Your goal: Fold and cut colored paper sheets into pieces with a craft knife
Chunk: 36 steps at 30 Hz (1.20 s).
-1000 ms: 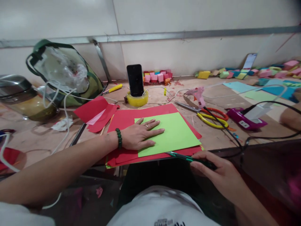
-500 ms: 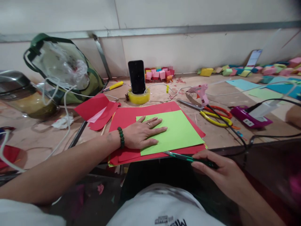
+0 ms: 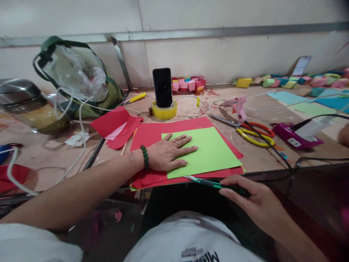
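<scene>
A light green sheet of paper (image 3: 209, 151) lies over a stack of red paper (image 3: 152, 128) at the table's front edge. My left hand (image 3: 172, 153) rests flat on the green sheet's left part, fingers spread. In my right hand (image 3: 251, 196) is a green-and-black utility knife (image 3: 205, 182), held low and roughly level. Its metal tip points left and meets the green sheet's front edge; whether it is under the sheet or between layers I cannot tell. Part of the handle is hidden by my fingers.
Behind the stack stand a phone (image 3: 163, 87) and a yellow tape roll (image 3: 164, 110). Scissors (image 3: 253, 135), a pink glue gun (image 3: 236, 107) and a purple power strip (image 3: 296, 136) with cables lie right. Left are red paper pieces (image 3: 117, 125), a jar (image 3: 35, 105) and a bag (image 3: 109, 87).
My right hand and the knife have slid a little left along the green sheet's front edge. My left hand stays on the sheet. The whole view has shifted slightly.
</scene>
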### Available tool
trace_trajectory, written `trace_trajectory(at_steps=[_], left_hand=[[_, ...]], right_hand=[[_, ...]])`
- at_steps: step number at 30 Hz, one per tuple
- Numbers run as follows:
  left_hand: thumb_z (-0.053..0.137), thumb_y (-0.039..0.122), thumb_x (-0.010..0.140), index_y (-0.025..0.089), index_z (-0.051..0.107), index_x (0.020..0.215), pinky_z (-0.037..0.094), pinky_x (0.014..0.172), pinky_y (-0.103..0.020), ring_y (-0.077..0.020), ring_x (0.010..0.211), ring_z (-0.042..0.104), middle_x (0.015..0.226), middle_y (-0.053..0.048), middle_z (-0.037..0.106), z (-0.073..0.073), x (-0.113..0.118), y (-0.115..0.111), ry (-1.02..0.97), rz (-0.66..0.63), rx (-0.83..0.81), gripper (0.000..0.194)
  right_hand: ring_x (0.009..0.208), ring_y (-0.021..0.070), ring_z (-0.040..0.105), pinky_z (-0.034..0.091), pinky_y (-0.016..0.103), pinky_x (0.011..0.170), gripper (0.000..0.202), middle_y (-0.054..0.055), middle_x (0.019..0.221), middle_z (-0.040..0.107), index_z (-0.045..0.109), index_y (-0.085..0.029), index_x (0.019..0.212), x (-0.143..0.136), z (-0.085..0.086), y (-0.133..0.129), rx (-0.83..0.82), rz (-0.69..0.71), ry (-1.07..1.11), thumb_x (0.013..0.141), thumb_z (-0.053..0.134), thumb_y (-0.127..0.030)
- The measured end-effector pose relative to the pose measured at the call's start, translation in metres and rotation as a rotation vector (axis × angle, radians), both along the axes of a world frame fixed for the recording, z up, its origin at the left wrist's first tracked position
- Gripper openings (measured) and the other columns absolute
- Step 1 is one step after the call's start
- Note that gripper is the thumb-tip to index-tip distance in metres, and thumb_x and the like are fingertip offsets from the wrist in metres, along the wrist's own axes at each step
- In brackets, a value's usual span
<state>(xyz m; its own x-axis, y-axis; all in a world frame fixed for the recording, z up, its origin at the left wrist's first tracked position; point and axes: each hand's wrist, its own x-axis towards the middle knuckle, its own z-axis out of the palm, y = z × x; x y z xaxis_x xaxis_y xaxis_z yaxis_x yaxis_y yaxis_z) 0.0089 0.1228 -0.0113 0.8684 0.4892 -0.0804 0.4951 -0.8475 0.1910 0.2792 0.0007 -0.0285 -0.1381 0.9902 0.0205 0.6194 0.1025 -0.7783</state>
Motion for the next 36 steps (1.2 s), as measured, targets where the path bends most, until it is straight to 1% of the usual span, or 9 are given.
trace_trajectory(at_steps=[6, 13, 17, 19, 22, 25, 30, 33, 36], left_hand=[[0.03, 0.053, 0.099, 0.026, 0.022, 0.154, 0.015, 0.112, -0.06, -0.0325, 0.148, 0.015, 0.161, -0.015, 0.013, 0.001, 0.0, -0.001, -0.005, -0.002, -0.003, 0.061], [0.029, 0.053, 0.099, 0.026, 0.02, 0.154, 0.013, 0.112, -0.061, -0.0316, 0.148, 0.012, 0.161, -0.016, 0.012, 0.002, 0.001, 0.0, -0.003, 0.001, -0.01, 0.062], [0.029, 0.051, 0.1, 0.026, 0.016, 0.155, 0.011, 0.112, -0.062, -0.0303, 0.149, 0.008, 0.162, -0.015, 0.007, 0.009, -0.008, -0.003, -0.02, 0.022, -0.025, 0.062], [0.028, 0.049, 0.1, 0.028, 0.017, 0.154, 0.01, 0.112, -0.063, -0.0299, 0.149, 0.008, 0.162, -0.014, 0.007, 0.01, -0.015, -0.006, -0.001, 0.042, -0.038, 0.059], [0.03, 0.05, 0.1, 0.028, 0.019, 0.154, 0.01, 0.112, -0.064, -0.0311, 0.149, 0.011, 0.162, -0.014, 0.008, 0.008, -0.022, -0.01, 0.031, 0.067, -0.047, 0.059], [0.03, 0.051, 0.1, 0.027, 0.02, 0.154, 0.011, 0.112, -0.064, -0.0311, 0.149, 0.012, 0.162, -0.015, 0.009, 0.005, -0.024, -0.012, 0.027, 0.068, -0.04, 0.06], [0.03, 0.05, 0.1, 0.028, 0.019, 0.154, 0.014, 0.111, -0.064, -0.0311, 0.148, 0.012, 0.162, -0.015, 0.01, 0.003, -0.023, -0.011, 0.015, 0.056, -0.032, 0.059], [0.03, 0.048, 0.1, 0.027, 0.019, 0.154, 0.015, 0.111, -0.064, -0.0306, 0.148, 0.013, 0.162, -0.016, 0.01, 0.004, -0.023, -0.011, 0.019, 0.06, -0.025, 0.059], [0.03, 0.048, 0.1, 0.028, 0.019, 0.154, 0.015, 0.111, -0.064, -0.0302, 0.148, 0.012, 0.161, -0.016, 0.011, 0.005, -0.023, -0.012, 0.021, 0.062, -0.028, 0.058]], right_hand=[[0.063, 0.018, 0.063, 0.05, 0.025, 0.054, 0.029, 0.001, 0.072, 0.071, 0.071, -0.024, 0.08, -0.004, 0.001, -0.002, -0.009, 0.001, -0.011, 0.078, 0.065, -0.052], [0.066, 0.019, 0.064, 0.05, 0.026, 0.056, 0.028, 0.002, 0.075, 0.071, 0.071, -0.024, 0.081, -0.008, -0.001, -0.004, -0.021, 0.007, 0.011, 0.079, 0.064, -0.05], [0.066, 0.0192, 0.063, 0.051, 0.026, 0.056, 0.028, 0.002, 0.075, 0.071, 0.07, -0.024, 0.081, -0.008, -0.001, -0.004, -0.011, 0.002, 0.001, 0.079, 0.065, -0.051], [0.065, 0.0194, 0.064, 0.052, 0.027, 0.058, 0.029, 0.002, 0.074, 0.071, 0.07, -0.024, 0.08, -0.009, 0.0, -0.003, 0.008, -0.006, -0.004, 0.078, 0.064, -0.052], [0.066, 0.0199, 0.064, 0.052, 0.029, 0.06, 0.029, 0.002, 0.074, 0.071, 0.07, -0.024, 0.08, -0.012, -0.001, -0.003, 0.029, -0.012, -0.006, 0.078, 0.064, -0.053], [0.068, 0.0196, 0.066, 0.052, 0.027, 0.06, 0.028, 0.002, 0.077, 0.072, 0.07, -0.024, 0.083, -0.016, -0.001, -0.003, 0.023, 0.01, -0.008, 0.078, 0.065, -0.051], [0.063, 0.0184, 0.064, 0.05, 0.025, 0.054, 0.028, 0.001, 0.072, 0.071, 0.07, -0.023, 0.078, -0.019, 0.001, 0.0, 0.023, 0.015, 0.0, 0.076, 0.065, -0.051], [0.065, 0.018, 0.065, 0.051, 0.026, 0.059, 0.026, 0.001, 0.072, 0.071, 0.07, -0.023, 0.077, -0.023, 0.003, 0.001, 0.03, 0.033, 0.008, 0.075, 0.066, -0.048], [0.065, 0.0178, 0.065, 0.051, 0.025, 0.059, 0.024, 0.0, 0.073, 0.071, 0.07, -0.023, 0.078, -0.025, 0.001, 0.001, 0.014, 0.04, 0.023, 0.075, 0.066, -0.047]])
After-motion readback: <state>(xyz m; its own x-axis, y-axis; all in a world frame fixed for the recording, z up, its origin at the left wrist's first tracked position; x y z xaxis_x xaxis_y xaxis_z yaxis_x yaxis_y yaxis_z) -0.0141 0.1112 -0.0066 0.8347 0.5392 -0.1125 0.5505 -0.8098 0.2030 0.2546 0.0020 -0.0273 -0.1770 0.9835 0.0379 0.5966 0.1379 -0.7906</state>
